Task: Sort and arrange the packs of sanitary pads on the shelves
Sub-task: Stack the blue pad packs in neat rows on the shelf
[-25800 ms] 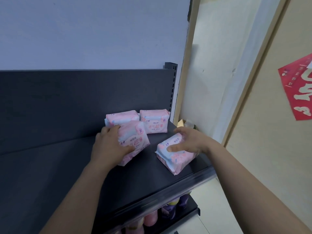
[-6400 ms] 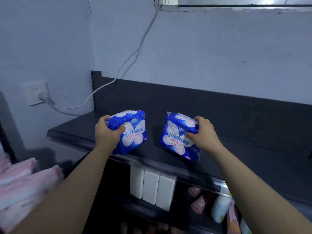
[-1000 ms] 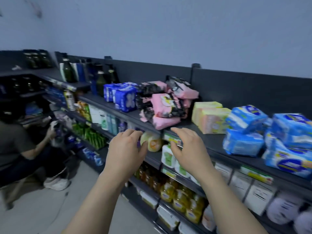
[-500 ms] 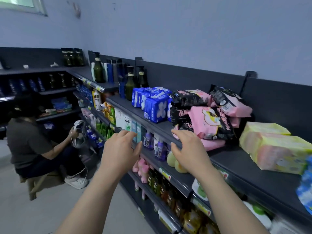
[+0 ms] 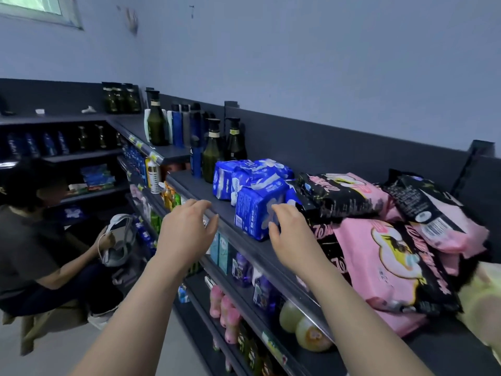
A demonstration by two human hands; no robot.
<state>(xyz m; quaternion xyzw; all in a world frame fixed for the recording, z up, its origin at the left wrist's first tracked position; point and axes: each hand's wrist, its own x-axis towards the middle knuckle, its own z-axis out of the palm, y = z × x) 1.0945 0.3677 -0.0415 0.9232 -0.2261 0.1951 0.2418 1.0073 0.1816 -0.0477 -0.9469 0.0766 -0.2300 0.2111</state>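
Several blue packs of sanitary pads (image 5: 254, 198) lie in a loose heap on the dark top shelf (image 5: 206, 198). To their right is a pile of pink and black packs (image 5: 385, 240). My left hand (image 5: 187, 234) hovers at the shelf's front edge, fingers loosely spread, holding nothing. My right hand (image 5: 290, 234) is in front of the nearest blue pack, its fingertips at the pack's front face; it grips nothing. A yellow-green pack (image 5: 485, 299) shows at the right edge.
Dark pump bottles (image 5: 214, 156) stand behind the blue packs on the left. Lower shelves (image 5: 244, 294) hold bottles and small boxes. A seated person (image 5: 40, 240) holds a white object at the left, by the aisle floor.
The view has moved along the shelf toward the blue packs. Both hands have come forward, the right one from the pink and black packs to the nearest blue pack.
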